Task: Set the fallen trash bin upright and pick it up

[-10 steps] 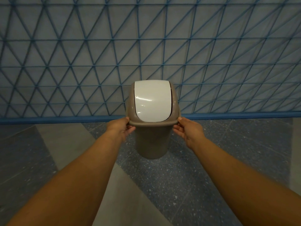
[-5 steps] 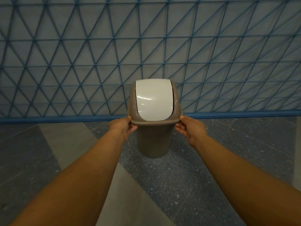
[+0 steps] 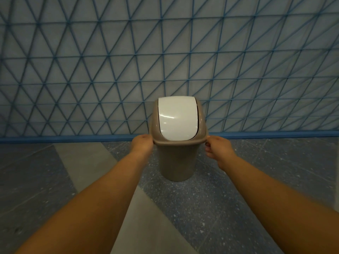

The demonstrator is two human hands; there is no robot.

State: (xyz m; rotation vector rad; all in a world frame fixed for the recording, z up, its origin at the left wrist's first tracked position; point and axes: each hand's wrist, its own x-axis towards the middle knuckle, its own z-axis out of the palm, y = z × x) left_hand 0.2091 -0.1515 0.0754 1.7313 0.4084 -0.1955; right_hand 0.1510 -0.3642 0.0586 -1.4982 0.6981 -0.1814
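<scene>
A small taupe trash bin (image 3: 177, 162) with a white swing lid (image 3: 177, 118) is upright in the middle of the view, in front of me. My left hand (image 3: 142, 144) grips the rim under the lid on its left side. My right hand (image 3: 219, 150) touches the rim on the right side, thumb on the edge and fingers curled below. Whether the bin's base rests on the floor or hangs just above it, I cannot tell.
A wall (image 3: 165, 61) with a blue triangular lattice stands right behind the bin, ending in a blue skirting strip (image 3: 73, 139). The floor has dark speckled tiles (image 3: 211, 208) and a lighter grey band (image 3: 86, 162) running diagonally under my left arm.
The bin has drifted slightly right and sits a little lower in the view. Both hands stayed on its rim, and my right hand's fingers look looser.
</scene>
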